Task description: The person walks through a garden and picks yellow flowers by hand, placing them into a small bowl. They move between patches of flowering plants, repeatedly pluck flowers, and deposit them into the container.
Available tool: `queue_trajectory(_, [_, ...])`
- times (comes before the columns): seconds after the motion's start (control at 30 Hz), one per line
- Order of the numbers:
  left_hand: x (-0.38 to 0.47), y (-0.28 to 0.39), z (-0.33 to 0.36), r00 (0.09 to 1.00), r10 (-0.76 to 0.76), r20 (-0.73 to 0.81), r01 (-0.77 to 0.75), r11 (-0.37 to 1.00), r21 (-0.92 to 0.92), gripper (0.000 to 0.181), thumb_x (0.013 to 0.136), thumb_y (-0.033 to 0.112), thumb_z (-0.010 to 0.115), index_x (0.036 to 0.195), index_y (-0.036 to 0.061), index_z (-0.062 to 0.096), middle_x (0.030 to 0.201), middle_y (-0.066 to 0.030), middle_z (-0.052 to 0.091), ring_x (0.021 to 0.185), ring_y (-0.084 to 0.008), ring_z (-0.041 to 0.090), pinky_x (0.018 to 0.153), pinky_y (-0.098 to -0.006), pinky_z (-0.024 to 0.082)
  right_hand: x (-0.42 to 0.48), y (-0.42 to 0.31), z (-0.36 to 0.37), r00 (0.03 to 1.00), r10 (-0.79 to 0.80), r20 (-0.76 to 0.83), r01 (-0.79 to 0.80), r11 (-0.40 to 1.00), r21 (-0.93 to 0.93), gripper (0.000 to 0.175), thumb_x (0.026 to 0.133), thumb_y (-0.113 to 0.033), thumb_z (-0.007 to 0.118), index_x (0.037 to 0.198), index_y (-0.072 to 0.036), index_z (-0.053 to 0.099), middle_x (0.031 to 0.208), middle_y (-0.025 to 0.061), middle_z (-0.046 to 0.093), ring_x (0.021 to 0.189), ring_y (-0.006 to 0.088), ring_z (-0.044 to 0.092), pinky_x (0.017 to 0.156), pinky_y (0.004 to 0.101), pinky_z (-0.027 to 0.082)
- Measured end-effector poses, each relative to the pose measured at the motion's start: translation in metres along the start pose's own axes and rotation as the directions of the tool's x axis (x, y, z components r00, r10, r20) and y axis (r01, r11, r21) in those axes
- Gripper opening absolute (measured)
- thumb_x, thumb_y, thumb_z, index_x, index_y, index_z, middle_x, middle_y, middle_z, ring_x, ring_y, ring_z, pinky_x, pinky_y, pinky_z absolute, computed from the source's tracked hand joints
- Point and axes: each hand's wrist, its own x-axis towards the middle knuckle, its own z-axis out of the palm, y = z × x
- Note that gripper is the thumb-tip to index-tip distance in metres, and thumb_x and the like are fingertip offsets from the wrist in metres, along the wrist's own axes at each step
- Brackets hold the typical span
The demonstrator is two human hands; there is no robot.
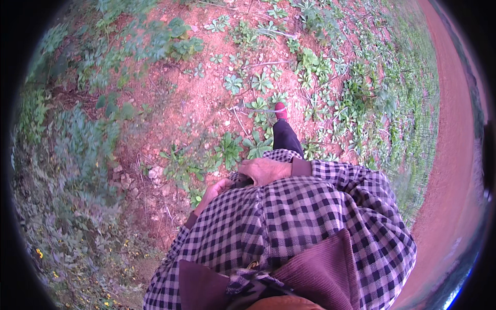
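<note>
At the front of the black-and-white checked jacket [294,201], my right hand [267,170] is curled with its back upward, at waist height. My left hand [217,189] is beside it, further to the left and lower in the picture, partly hidden by the jacket's front. A small dark thing [244,181] shows between the two hands; its kind cannot be made out. The fingers of both hands are mostly out of sight, so their grip is unclear. Beyond the hands, one leg in dark trousers [286,135] reaches forward to a red shoe [280,111].
Reddish, stony soil [166,104] bears low leafy weeds [261,82]. Thin dry stalks [267,63] lie across it. Taller leafy plants [87,135] stand at the left, with yellow flowers [39,253] lower down. A bare dirt track [451,155] curves along the right.
</note>
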Motion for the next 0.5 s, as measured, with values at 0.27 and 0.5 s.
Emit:
queue_trajectory(0.27, [0.104,0.086,0.034,0.996,0.018,-0.093,-0.018,1.0,0.005,0.031,0.088,0.013,0.056,0.115,-0.0016,0.052,0.105,-0.0028,0.057,0.096,-0.0095,0.053,0.088,-0.0227,0.042,0.005,0.085,-0.129,0.981,-0.184,0.06,0.184,0.983,0.007,0.029,0.073,-0.02,0.062,0.092,0.002,0.057,0.086,0.018,0.06,0.085,0.0336,0.059,0.074,0.0417,0.046])
queue_trajectory(0.5, [0.2,0.13,0.121,0.98,0.03,-0.199,-0.033,0.999,-0.01,0.031,0.089,0.013,0.055,0.115,-0.0016,0.051,0.105,-0.0028,0.057,0.096,-0.0094,0.052,0.088,-0.0226,0.042,-0.078,0.162,-0.219,0.97,-0.243,-0.021,0.244,0.96,0.135,0.026,0.071,-0.019,0.066,0.084,0.001,0.057,0.078,0.0162,0.06,0.077,0.0335,0.059,0.067,0.0411,0.045])
